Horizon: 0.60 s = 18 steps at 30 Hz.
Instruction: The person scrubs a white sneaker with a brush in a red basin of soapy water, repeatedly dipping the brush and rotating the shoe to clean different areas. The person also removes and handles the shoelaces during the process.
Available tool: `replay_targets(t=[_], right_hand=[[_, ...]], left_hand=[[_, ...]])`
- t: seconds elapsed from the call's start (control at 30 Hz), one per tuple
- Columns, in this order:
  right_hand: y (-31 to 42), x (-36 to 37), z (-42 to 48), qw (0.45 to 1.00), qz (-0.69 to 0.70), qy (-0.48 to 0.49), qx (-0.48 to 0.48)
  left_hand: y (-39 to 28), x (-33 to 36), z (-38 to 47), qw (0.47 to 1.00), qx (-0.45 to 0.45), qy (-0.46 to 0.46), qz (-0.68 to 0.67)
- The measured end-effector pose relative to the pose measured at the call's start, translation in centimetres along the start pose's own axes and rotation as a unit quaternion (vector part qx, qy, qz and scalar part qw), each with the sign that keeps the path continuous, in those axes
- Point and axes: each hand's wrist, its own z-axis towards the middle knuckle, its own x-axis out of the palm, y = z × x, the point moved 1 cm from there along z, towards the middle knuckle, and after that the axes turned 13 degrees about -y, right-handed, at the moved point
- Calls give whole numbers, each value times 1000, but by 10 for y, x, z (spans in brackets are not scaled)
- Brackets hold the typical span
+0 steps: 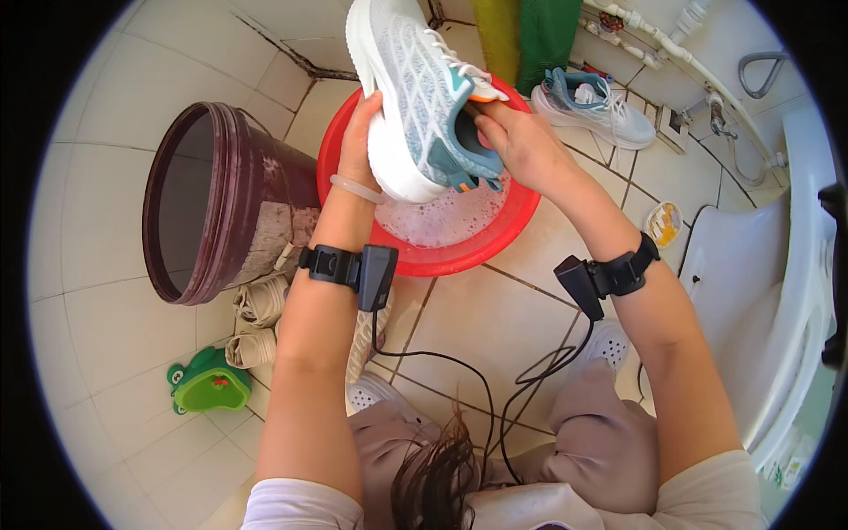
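Note:
A white and grey-blue knit sneaker (pixel 424 112) is held over a red plastic basin (pixel 457 260), its toe at the top of the view and its heel towards me. My left hand (pixel 360 136) grips it by the thick white sole. At the collar, my right hand (pixel 530 142) holds the shoe near the tongue, with some fingers hidden inside the opening. Foamy water (pixel 444 215) fills the part of the basin that shows below the heel. A matching sneaker (pixel 593 109) stands on the tiles to the right of the basin.
Left of the basin is a dark maroon bucket (pixel 225 199), with pale shoes (pixel 260 301) and a green frog-shaped urinal (pixel 212 384) nearer me. On the right are a white washbasin (pixel 762 318), wall pipes (pixel 669 43) and a small dish (pixel 663 224). Cables (pixel 457 361) hang from both wrist devices.

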Motion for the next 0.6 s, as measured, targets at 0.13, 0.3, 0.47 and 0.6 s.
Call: replay_targets(t=[0.13,0.3,0.47,0.6], right_hand=[[-4,-4,-25,991,58,119,-31],[-10,2,-31,994,61,82,-32],[-34,12,8,999,4,39,-5],[-41,-25,-27,995,-58,-13,-75]], left_hand=[[-16,-10,3,998,-47,36,-19],[-5,-17,-2,1000,-22,17,-2],[23,1,10,993,107,-10,57],[-2,-10,27,977,192,-67,54]])
